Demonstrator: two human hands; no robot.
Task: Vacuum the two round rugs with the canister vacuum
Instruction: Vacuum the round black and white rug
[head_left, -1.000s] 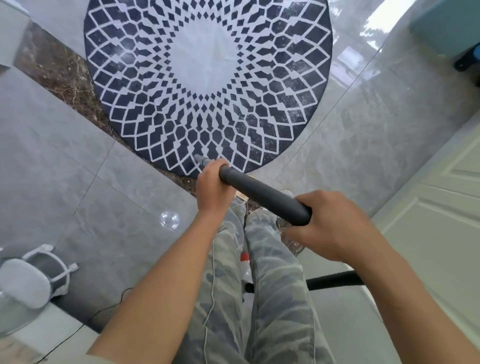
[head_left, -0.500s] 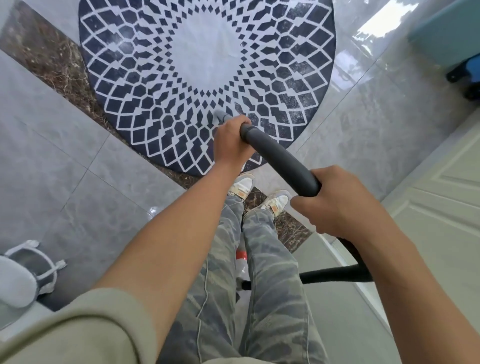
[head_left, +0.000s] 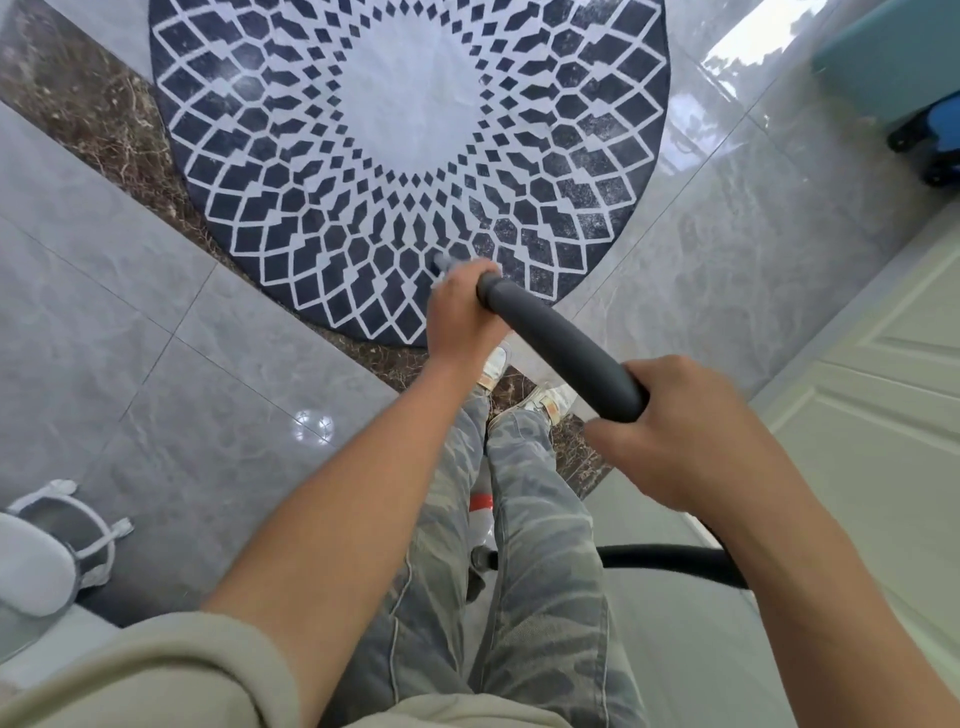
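Observation:
A round rug (head_left: 291, 171) with a dark blue and white diamond pattern and a pale centre lies on the grey tiled floor ahead of my feet. I hold the dark grey vacuum wand handle (head_left: 561, 345) with both hands. My left hand (head_left: 460, 312) grips its front end, over the rug's near edge. My right hand (head_left: 680, 431) grips the rear end. The black hose (head_left: 670, 561) runs back behind my right arm. A silver tip of the tube (head_left: 441, 261) shows past my left hand; the nozzle is hidden. Only one rug is in view.
A white panelled door (head_left: 883, 415) lies along the right. A blue object on wheels (head_left: 930, 130) sits at the far right. A white stool-like object (head_left: 47, 551) stands at the lower left. A brown marble strip (head_left: 104, 119) crosses the floor under the rug.
Both hands and the wand handle have pushed forward, so my left hand now lies over the rug's near edge instead of short of it. My view has shifted forward with them.

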